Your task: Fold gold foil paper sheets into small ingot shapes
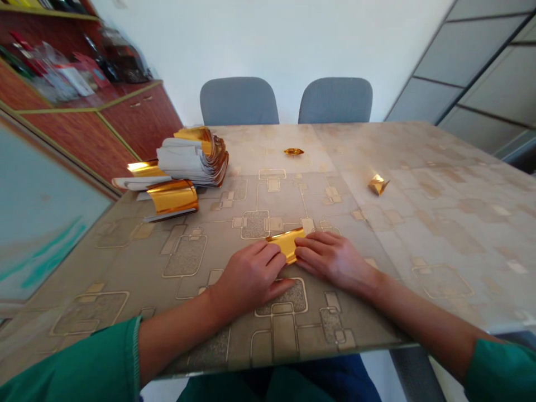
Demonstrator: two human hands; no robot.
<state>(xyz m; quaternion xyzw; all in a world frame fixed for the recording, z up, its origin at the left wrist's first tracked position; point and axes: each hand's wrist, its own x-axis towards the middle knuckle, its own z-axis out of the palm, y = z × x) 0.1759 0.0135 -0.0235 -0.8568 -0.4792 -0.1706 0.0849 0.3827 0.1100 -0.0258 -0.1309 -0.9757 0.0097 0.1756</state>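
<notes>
The sheet of gold paper (pixel 287 243) lies on the tabletop (pixel 419 223), between the left hand (pixel 253 272) and the right hand (pixel 330 257). Each hand touches one end; whether either grip is pinching it, I cannot tell.

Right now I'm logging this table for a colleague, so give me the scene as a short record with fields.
Left hand: fingers on the left part of the gold paper
Right hand: fingers at its right end
Small gold shapes: two, apart, beyond the hands
Paper pile: far left, white and gold
Chairs: two, grey, behind the table
</notes>
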